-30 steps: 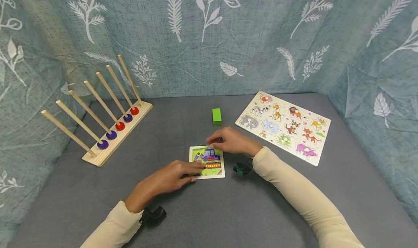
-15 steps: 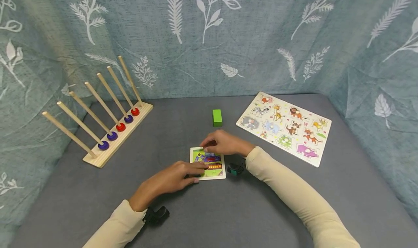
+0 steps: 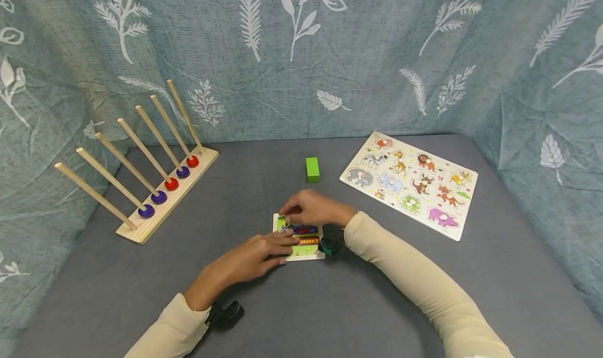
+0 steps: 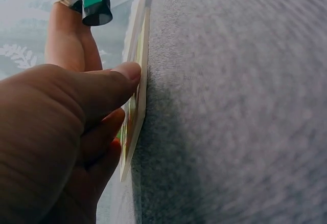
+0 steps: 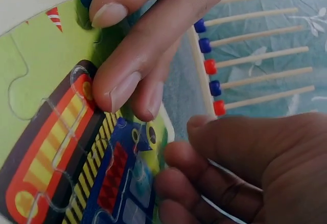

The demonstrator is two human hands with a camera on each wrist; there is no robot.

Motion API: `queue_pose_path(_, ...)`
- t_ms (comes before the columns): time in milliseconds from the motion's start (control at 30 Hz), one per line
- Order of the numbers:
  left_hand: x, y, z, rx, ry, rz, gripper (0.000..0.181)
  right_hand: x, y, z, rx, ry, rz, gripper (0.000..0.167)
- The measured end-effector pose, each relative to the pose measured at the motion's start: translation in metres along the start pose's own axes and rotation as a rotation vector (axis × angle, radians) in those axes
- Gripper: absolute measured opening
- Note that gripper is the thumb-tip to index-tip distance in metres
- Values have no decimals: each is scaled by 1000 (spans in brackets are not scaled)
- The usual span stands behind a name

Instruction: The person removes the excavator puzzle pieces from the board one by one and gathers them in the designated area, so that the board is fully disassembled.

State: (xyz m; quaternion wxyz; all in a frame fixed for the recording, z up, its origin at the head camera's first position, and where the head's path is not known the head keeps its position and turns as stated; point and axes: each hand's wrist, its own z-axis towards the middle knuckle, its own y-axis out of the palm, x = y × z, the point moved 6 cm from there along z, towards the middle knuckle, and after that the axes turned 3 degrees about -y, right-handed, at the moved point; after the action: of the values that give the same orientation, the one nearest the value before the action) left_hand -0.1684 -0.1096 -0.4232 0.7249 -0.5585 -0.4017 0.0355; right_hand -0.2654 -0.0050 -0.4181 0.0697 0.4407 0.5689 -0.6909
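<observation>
- The puzzle (image 3: 308, 252) lies flat on the table (image 3: 301, 308). Outline near square, so no long axis stands out; its printed vehicle (image 3: 309, 241) runs left to right.
- The left hand (image 3: 256, 253) comes from the left. Fingers extended over the puzzle's left part, thumb at its near-left corner; no clasp observed.
- The right hand (image 3: 313, 209) reaches over the far edge. Fingers loosely bent, thumb slightly apart, nothing seen between them; contact not confirmed.
- Deciding relation, as judged: the puzzle's far-left area sits beneath the right fingertips, the right hand being nearer to that corner.
</observation>
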Motion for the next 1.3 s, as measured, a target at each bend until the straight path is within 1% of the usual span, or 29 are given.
queue_pose_path(167,1,2,-4,-10,-11,28,34,-4,3,5,6,-4,-40,24)
queue_pose_path(267,1,3,-9,6,-33,31,34,-7,6,9,17,-3,-45,23)
queue_pose_path(400,1,4,-14,47,-51,19,35,-9,10,14,29,-22,-71,22)
queue_pose_path(500,2,6,-17,64,-56,13,35,-12,14,16,11,-27,-99,23)
queue_pose_path(633,4,11,-19,63,-55,13,35,-15,18,16,-32,-23,-124,23)
queue_pose_path(700,5,11,-18,61,-45,16,35,-16,18,15,-38,-25,-127,23)
queue_pose_path(900,4,8,-5,68,-11,25,37,-9,7,7,18,-5,-132,21)
queue_pose_path(1000,5,8,-1,55,5,32,37,-4,4,5,29,6,-141,22)
queue_pose_path(1133,6,8,0,40,2,34,36,-2,5,4,32,-5,-155,24)
queue_pose_path(1300,7,6,-2,45,-7,36,35,-3,6,6,46,-35,-165,25)
